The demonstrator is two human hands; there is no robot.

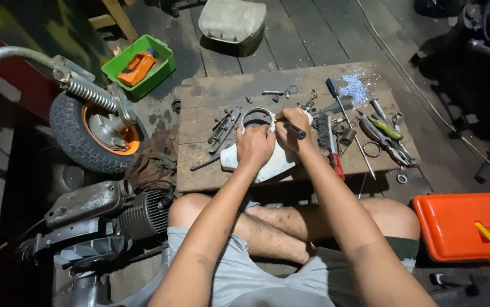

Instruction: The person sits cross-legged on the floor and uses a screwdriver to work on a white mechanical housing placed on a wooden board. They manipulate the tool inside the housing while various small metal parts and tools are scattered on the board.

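The person sits cross-legged, both arms reaching to twelve o'clock over a low wooden board (199, 170). The left hand (254, 145) is closed down on a white scooter headlight housing (276, 165) at the board's near edge, pinning it. The right hand (293, 126), just beside it at one o'clock, is clenched round a dark-handled tool (296, 131), seemingly a screwdriver, aimed at the housing's chrome ring (256, 113). A slip of the tip could gouge the steadying fingers, since the two hands sit so close. Farther out, loose screws (308, 103) and wrenches (390, 139) at two o'clock could be knocked off the board by a jolt.
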